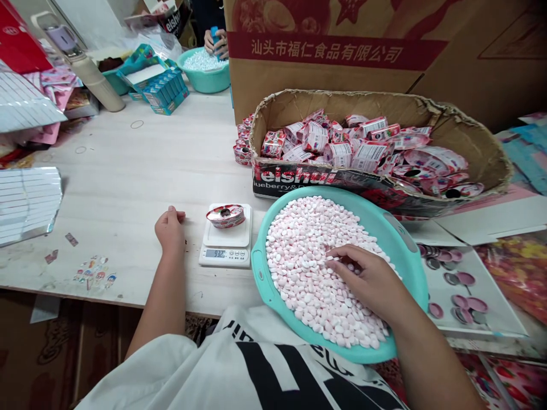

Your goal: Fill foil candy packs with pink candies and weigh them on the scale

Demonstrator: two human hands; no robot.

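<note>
Teal basin (384, 219) (pink-white candies (307, 245)) under right hand (367, 279).

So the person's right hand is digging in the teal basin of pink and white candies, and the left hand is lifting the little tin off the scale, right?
Not quite. In the head view the left hand rests closed on the table beside the scale, apart from the tin, which sits on it. The right hand is indeed in the candies in the teal basin.

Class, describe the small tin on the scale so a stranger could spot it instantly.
Start at the teal basin of pink-white candies near the table edge. Just left of it sits a white digital scale, and the tin lies on its platform. Unlike the wrapped tins heaped in the cardboard box, it sits alone, beside the left hand.
</note>
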